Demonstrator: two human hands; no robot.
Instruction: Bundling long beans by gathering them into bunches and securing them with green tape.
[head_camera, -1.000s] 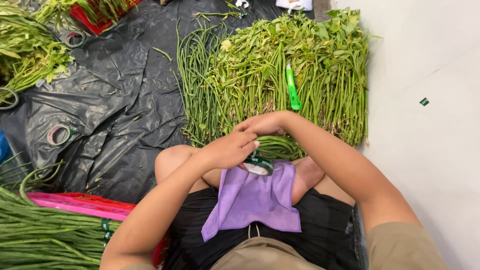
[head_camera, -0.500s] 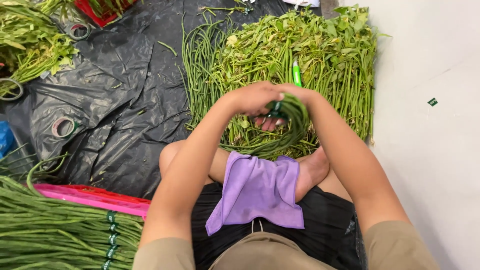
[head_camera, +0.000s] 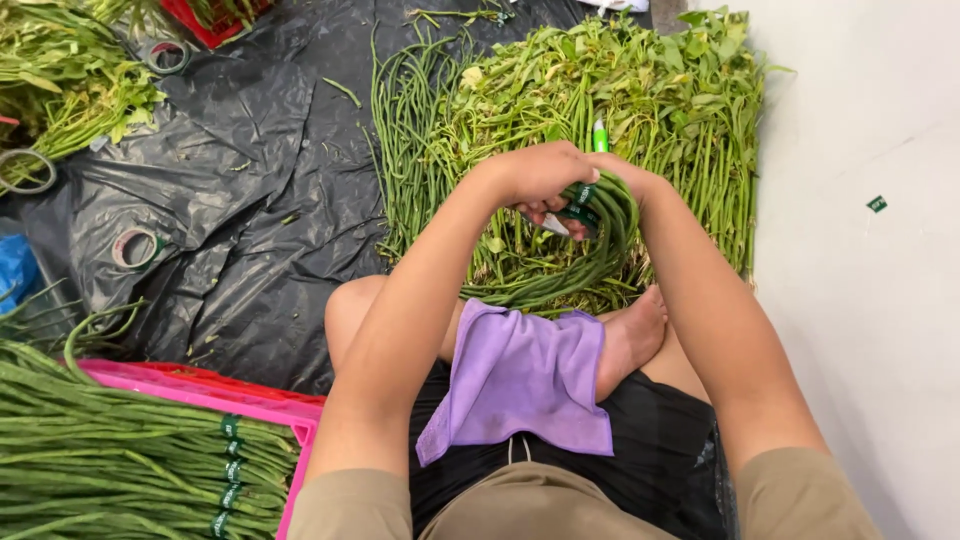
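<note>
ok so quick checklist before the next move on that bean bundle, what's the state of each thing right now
1. Both hands on the bundle: ok. The left hand and right hand meet on the looped bundle of long beans.
2. Bundle held off the ground: ok, it hangs curled between the hands above the loose greens.
3. Green tape band around the bundle: cannot tell whether it closes fully; the hands cover part of it.
4. Green-handled tool: ok, it lies on the greens just beyond the hands.
5. Purple cloth: ok, it rests on the lap.
6. Pink crate of banded beans: ok, at the person's left.
</note>
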